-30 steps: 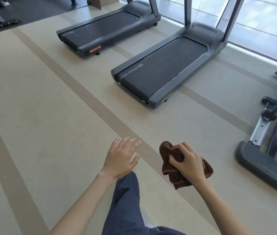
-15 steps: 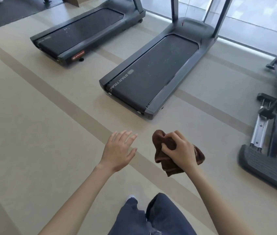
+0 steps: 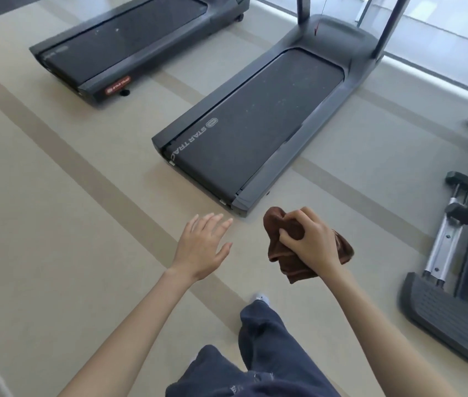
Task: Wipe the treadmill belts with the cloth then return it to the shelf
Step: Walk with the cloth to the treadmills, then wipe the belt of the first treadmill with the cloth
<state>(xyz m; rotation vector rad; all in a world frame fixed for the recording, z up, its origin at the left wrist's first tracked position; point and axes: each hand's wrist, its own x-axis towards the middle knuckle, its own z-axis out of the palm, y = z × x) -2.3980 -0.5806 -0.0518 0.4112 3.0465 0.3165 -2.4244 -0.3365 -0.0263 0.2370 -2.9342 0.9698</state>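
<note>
Two treadmills ahead on beige floor: near treadmill (image 3: pixel 333 32) with STAR TRAC lettering on dark belt (image 3: pixel 255 124), far treadmill (image 3: pixel 129 35) up left. Brown cloth (image 3: pixel 284 259) bunched, folds hanging below fist, in air just short of near treadmill's rear end. Right hand (image 3: pixel 310 242) grips cloth, fingers curled round it. Left hand (image 3: pixel 201 247) holds nothing, fingers straight, spread. Elliptical trainer (image 3: pixel 456 253) at right edge. Versus half-second earlier: near treadmill closer to hands; trouser leg (image 3: pixel 267 333) stepped forward, white shoe tip (image 3: pixel 261 298) showing; grip unchanged.

Middle of cloth (image 3: pixel 281 259) hidden under my right hand (image 3: pixel 310 242). Front of far treadmill (image 3: pixel 129 44) cut by top edge; uprights of near treadmill (image 3: pixel 255 124) likewise. Red label (image 3: pixel 117 86) lettering too blurred to read.
</note>
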